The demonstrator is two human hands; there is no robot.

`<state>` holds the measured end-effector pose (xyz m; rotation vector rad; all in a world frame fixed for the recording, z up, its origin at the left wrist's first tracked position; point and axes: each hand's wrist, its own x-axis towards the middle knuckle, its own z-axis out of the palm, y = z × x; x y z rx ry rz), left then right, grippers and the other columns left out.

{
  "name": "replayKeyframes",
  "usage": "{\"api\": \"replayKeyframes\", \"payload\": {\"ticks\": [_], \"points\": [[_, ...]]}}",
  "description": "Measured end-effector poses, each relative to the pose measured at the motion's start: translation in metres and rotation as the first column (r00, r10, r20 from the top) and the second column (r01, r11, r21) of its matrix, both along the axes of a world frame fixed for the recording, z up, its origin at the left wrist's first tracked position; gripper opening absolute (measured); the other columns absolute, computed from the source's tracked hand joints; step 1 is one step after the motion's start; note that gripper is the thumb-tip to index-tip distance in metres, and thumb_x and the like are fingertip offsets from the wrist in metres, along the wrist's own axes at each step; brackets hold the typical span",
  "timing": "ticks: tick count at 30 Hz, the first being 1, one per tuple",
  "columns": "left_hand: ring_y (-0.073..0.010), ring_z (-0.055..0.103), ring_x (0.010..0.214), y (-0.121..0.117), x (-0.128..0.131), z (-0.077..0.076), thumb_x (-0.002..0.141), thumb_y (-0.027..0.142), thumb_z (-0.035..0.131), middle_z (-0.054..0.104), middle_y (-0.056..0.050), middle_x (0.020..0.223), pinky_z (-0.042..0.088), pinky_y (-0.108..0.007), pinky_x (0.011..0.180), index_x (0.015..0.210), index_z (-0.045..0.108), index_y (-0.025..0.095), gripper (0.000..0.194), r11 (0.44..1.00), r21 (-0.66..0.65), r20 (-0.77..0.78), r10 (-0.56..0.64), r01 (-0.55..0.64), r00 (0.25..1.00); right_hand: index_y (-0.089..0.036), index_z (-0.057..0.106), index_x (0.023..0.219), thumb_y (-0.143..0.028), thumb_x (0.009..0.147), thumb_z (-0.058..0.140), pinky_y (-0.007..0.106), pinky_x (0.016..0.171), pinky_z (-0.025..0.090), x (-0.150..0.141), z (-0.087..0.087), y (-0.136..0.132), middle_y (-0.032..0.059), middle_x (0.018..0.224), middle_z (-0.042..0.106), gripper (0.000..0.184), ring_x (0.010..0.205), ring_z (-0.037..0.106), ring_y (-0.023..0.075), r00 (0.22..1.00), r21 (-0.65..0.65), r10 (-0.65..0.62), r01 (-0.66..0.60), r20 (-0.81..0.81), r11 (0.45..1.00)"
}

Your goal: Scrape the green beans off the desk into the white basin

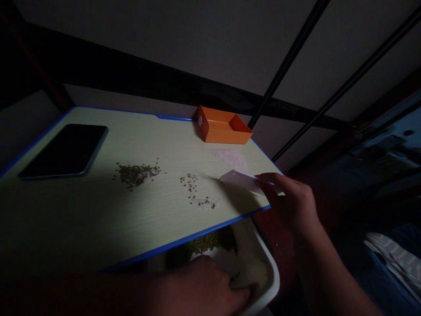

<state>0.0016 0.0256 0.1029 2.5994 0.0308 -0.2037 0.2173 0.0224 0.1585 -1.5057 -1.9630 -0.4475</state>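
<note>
My right hand (292, 202) is closed on a white flat card (241, 179), held edge-down over the pale table (98, 206) near its right front edge. Beside the card lie a small scatter of green beans and rice (197, 195) and a patch of white rice (230, 157). A larger heap of green beans mixed with rice (136, 172) lies mid-table. My left hand (210, 287) reaches below the table edge into a white tray (271, 267) that holds green beans and rice; its fingers curl over the contents.
An orange open box (223, 127) stands at the table's far edge. A dark tablet (66, 150) lies flat at the far left. The table has a blue rim. The room is dim; patterned cloth (394, 254) shows at the lower right.
</note>
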Motion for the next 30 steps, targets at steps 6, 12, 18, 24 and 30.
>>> {"api": "replayKeyframes", "payload": {"ticks": [6,12,18,24,30], "points": [[-0.0286,0.069,0.075,-0.002,0.001,-0.004,0.085,0.02,0.054,0.072,-0.012,0.093,0.05,-0.035,0.058,0.13,0.053,0.022,0.045,0.999,0.04,0.015,-0.029,0.028,0.999,-0.02,0.065,0.086,-0.013,0.086,0.057,0.025,0.064,0.054,0.014,-0.01,0.02,0.0028,0.082,0.074,0.01,0.073,0.069,0.0147,0.997,0.05,0.037,-0.034,-0.065,0.998],[-0.0304,0.069,0.083,0.0,0.002,0.003,0.088,0.022,0.051,0.07,-0.013,0.107,0.052,-0.039,0.064,0.125,0.054,0.02,0.036,1.0,-0.001,0.066,-0.015,0.015,0.998,-0.021,0.065,0.086,-0.009,0.085,0.057,0.027,0.071,0.054,0.022,-0.018,0.028,0.0029,0.088,0.074,0.014,0.081,0.069,0.0153,0.985,-0.01,0.148,-0.15,-0.09,0.989],[-0.0317,0.069,0.077,0.003,0.001,0.007,0.088,0.022,0.053,0.071,-0.012,0.099,0.051,-0.039,0.058,0.119,0.055,0.023,0.032,1.0,-0.011,-0.006,-0.027,0.027,1.0,-0.023,0.065,0.092,-0.01,0.085,0.059,0.034,0.087,0.053,0.032,-0.018,0.023,0.0036,0.091,0.075,0.016,0.085,0.069,0.0158,0.976,-0.072,0.201,-0.207,-0.083,0.976],[-0.033,0.069,0.082,0.002,0.003,0.008,0.091,0.025,0.048,0.07,-0.012,0.105,0.053,-0.043,0.061,0.124,0.053,0.023,0.034,0.995,-0.019,-0.08,-0.099,0.097,0.992,-0.022,0.066,0.095,-0.01,0.086,0.058,0.034,0.081,0.055,0.041,-0.015,0.012,0.0065,0.095,0.075,0.018,0.088,0.07,0.0176,0.954,-0.146,0.284,-0.295,-0.095,0.944],[-0.0341,0.069,0.079,-0.001,0.005,0.003,0.089,0.023,0.051,0.071,-0.011,0.097,0.055,-0.045,0.06,0.115,0.058,0.022,0.027,0.998,0.035,-0.076,-0.044,0.047,0.996,-0.022,0.066,0.095,-0.009,0.085,0.058,0.038,0.087,0.053,0.045,-0.012,0.002,0.0077,0.097,0.075,0.018,0.091,0.07,0.0186,0.949,-0.18,0.306,-0.315,-0.079,0.932]]}}
